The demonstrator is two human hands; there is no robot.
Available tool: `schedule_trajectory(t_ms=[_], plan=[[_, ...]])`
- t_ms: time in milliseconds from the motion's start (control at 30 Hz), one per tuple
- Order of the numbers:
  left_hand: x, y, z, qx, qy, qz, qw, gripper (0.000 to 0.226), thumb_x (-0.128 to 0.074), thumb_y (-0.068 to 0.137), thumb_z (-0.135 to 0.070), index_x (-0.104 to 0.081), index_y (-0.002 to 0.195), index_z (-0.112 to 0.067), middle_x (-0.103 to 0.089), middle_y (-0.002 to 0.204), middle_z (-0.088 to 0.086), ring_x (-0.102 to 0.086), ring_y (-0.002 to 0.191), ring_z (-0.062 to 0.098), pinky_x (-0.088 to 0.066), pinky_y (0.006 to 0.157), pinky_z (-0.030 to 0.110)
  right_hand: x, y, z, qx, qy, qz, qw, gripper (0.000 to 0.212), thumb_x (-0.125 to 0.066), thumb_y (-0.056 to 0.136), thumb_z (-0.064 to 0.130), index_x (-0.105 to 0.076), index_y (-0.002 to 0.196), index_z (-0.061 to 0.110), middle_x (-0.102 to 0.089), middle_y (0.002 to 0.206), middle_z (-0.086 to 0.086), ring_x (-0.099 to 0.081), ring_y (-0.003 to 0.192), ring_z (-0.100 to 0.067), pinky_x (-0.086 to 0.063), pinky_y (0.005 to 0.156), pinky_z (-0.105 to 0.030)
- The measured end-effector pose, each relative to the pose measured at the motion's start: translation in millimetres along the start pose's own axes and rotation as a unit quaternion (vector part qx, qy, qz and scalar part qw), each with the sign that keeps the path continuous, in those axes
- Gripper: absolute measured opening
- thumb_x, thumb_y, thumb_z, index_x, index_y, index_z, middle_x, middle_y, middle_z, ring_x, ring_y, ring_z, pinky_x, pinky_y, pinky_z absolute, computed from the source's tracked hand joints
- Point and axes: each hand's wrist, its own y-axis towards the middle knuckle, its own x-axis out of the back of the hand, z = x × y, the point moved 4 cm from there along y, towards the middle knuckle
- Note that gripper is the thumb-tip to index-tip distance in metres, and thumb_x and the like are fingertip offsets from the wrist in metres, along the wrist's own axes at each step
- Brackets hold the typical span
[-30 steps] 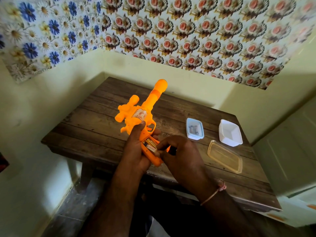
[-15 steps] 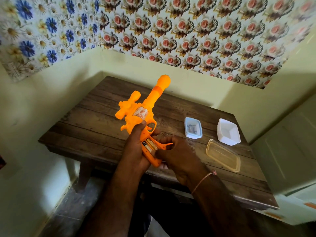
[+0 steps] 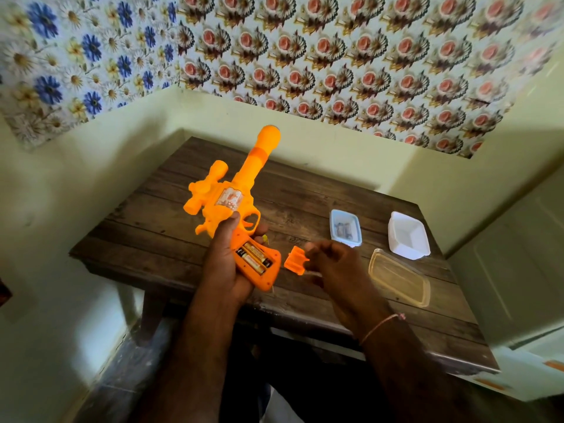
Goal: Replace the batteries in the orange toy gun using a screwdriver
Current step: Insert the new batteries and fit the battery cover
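While I stood at the wooden table (image 3: 171, 227), this was the scene:
Left hand (image 3: 225, 264): gripped the orange toy gun (image 3: 235, 209) by its handle above the table's near edge.
Batteries (image 3: 253, 257): two, exposed in the handle.
Right hand (image 3: 332, 264): pinched the orange battery cover (image 3: 294, 264), just beside the handle.

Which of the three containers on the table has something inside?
The blue-rimmed container, nearest the toy gun; dark items show inside. The white tub and clear tray look empty.
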Motion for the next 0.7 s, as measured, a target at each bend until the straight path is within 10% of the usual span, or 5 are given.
schedule_trajectory(t_ms=[167,300,700], plan=[[11,2,-4,-0.022,0.006,-0.036,0.999,0.026,-0.048,0.098,-0.035,-0.061,0.103,-0.014,-0.069,0.072,0.005,-0.065,0.055,0.009,-0.054,0.053,0.022,14,25,-9,0.066,-0.278,-0.043,0.957,0.02,-0.074,0.081,0.022,-0.067,0.1,0.023,-0.066,0.095,0.003,-0.062,0.08,-0.009,-0.05,0.066,-0.022],[12,0,-3,-0.028,0.008,-0.042,0.999,0.022,-0.048,0.098,-0.035,-0.062,0.103,-0.017,-0.069,0.074,0.006,-0.066,0.057,0.01,-0.055,0.053,0.023,-6,31,-15,0.149,-0.449,0.024,0.881,0.048,-0.073,0.079,0.024,-0.059,0.125,0.023,-0.059,0.126,-0.001,-0.056,0.113,-0.018,-0.045,0.098,-0.031],[13,7,4,-0.012,-0.001,-0.03,0.999,0.029,-0.051,0.095,-0.037,-0.061,0.114,-0.017,-0.069,0.077,0.008,-0.065,0.064,0.013,-0.055,0.06,0.027,-27,41,-15,0.21,-0.568,0.061,0.794,0.033,-0.057,0.091,0.033,-0.055,0.121,0.022,-0.061,0.123,-0.004,-0.056,0.112,-0.024,-0.049,0.091,-0.041]])
